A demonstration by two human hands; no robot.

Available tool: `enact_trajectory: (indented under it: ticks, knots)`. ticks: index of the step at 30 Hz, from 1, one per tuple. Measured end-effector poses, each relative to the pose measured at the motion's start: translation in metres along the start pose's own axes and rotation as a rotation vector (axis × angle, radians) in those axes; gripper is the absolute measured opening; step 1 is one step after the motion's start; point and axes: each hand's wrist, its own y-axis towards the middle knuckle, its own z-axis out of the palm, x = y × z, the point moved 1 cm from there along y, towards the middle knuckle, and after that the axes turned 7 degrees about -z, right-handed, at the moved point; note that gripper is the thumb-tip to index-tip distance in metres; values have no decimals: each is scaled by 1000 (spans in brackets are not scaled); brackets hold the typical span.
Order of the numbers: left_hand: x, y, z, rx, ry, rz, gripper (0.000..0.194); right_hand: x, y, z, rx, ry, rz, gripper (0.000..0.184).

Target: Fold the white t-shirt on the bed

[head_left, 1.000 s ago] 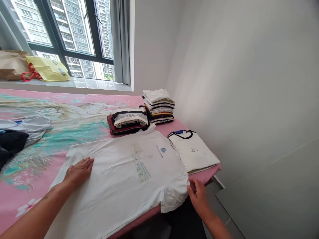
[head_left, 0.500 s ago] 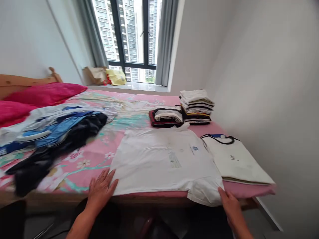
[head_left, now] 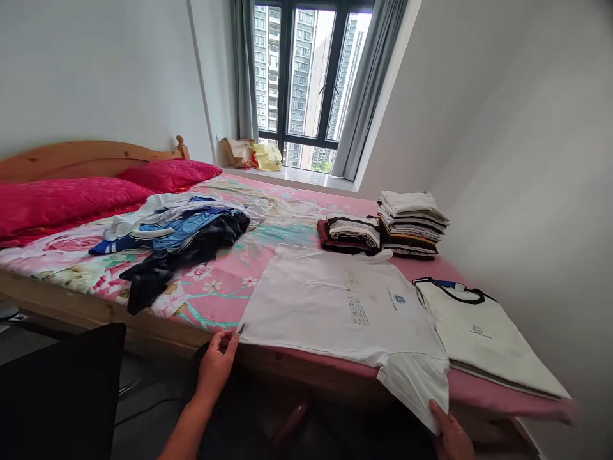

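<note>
A white T-shirt [head_left: 335,306] with a small blue logo lies flat on the near edge of the bed. My left hand [head_left: 216,364] pinches its bottom hem corner at the bed's edge. My right hand [head_left: 450,437] grips the sleeve that hangs over the edge, low at the right; only part of that hand shows. A folded white shirt with a black collar [head_left: 483,332] lies just right of the spread shirt.
Two stacks of folded clothes [head_left: 412,223] sit behind the shirt near the right wall. A heap of unfolded blue, white and black clothes [head_left: 177,233] lies mid-bed. Red pillows [head_left: 62,201] rest by the wooden headboard. Bags [head_left: 256,155] stand on the window sill.
The view has pulled back and swung left, showing more of the bed. My left hand slid off the shirt's body to its hem corner. My right hand dropped lower with the sleeve.
</note>
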Motion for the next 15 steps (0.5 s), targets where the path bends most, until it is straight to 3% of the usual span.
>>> enact_trajectory:
  ticks: [2,7,10,15]
  knots:
    - [0,6,4,64,-108,-101,50,3,-1,4,46,97,85,50]
    - [-6,19,17,130,-314,-303,46,20,-4,16,214,239,78,42]
    - [-9,24,22,126,-392,-376,40,25,-2,17,187,304,61,39]
    - [-5,25,23,97,-418,-384,37,25,-2,15,159,379,6,43]
